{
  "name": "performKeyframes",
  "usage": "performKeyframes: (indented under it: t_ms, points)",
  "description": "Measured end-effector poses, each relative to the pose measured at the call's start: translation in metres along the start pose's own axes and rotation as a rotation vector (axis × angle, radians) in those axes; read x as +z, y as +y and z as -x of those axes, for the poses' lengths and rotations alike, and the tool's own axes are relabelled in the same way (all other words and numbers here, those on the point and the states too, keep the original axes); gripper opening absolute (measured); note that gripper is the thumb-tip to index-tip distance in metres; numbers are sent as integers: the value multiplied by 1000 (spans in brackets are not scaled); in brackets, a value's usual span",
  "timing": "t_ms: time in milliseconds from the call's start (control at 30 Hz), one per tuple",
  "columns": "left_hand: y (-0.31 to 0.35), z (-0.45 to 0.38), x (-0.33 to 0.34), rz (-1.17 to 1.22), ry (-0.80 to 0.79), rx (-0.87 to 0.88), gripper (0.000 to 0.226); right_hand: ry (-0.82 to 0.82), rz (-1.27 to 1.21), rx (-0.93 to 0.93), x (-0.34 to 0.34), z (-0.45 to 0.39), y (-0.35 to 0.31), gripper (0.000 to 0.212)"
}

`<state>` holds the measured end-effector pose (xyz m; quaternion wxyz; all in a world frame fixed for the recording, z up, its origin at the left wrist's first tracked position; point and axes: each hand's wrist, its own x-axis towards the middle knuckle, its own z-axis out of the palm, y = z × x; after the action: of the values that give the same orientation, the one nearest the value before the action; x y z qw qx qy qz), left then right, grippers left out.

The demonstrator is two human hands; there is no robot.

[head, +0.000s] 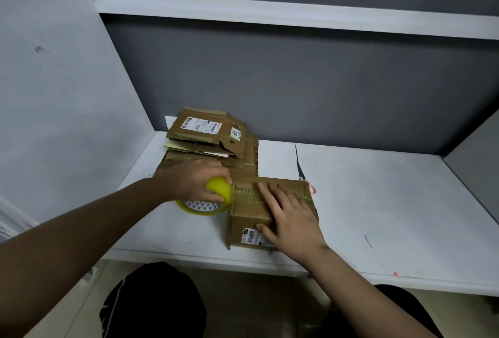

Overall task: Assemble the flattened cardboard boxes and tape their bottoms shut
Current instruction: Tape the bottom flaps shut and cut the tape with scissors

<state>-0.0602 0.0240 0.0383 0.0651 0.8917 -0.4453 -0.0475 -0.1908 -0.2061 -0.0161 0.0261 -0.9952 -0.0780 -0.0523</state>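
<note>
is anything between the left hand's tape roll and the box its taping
Nothing visible. The left hand grips the tape roll right at the left edge of the box, with tape already running across its top. The right hand presses down on the box, beside the tape line.

Bare desk [378, 202] lies right of the scissors [301, 168]; flattened boxes [208, 135] crowd the back-left corner.

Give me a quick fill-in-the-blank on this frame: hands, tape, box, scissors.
1. The left hand grips the ____ roll of tape.
2. The right hand lies flat on top of the ____.
3. The scissors lie behind the box, blades pointing ____ from the person.
4. The flattened cardboard is stacked at the ____ of the table.

Missing words: yellow; box; away; back
</note>
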Motion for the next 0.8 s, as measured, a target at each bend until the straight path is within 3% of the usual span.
performKeyframes:
  t_ms: [167, 300, 433, 600, 800]
  points:
    - [4, 3, 13, 138, 112, -15, 61, -45, 31, 145, 0, -10, -23, 80]
    - [11, 4, 16, 213, 143, -33, 55, 48, 38, 80, 13, -15, -35, 81]
    - [16, 6, 24, 240, 181, -72, 47, 36, 70, 80, 20, -17, -41, 90]
    - [19, 5, 28, 265, 207, -98, 49, 35, 57, 155, 22, -21, -42, 82]
    - [26, 25, 36, 472, 249, -161, 59, 146, 76, 60, 23, -10, -23, 73]
